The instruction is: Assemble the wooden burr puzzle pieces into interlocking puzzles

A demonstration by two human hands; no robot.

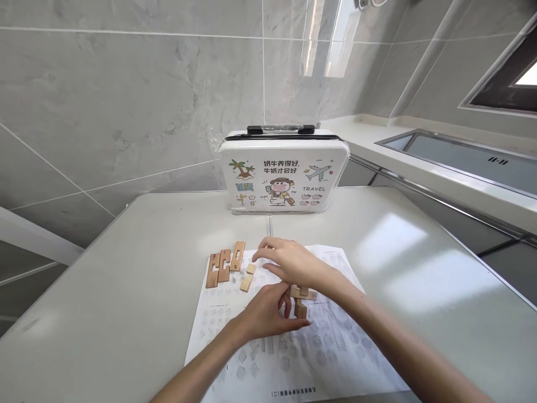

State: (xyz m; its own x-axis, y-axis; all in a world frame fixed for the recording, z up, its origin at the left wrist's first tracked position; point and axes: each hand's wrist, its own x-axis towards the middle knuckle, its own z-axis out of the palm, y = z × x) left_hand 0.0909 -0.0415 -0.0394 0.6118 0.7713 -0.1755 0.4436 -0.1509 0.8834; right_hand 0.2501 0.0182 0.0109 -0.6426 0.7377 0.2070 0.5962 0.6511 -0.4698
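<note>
My left hand (263, 314) is curled around a small assembly of interlocked wooden puzzle pieces (300, 300), holding it upright on a printed instruction sheet (319, 352). My right hand (289, 261) hovers just above and behind it, fingers loosely stretched toward a small loose wooden block (248, 277) to its left, with nothing in it. Three notched wooden bars (225, 266) lie side by side at the sheet's far left corner.
A white cartoon-printed carry case (283, 174) with a black handle stands at the back of the white table (126, 291), against a grey tiled wall. A counter with a sunken steel sink (474, 159) runs along the right.
</note>
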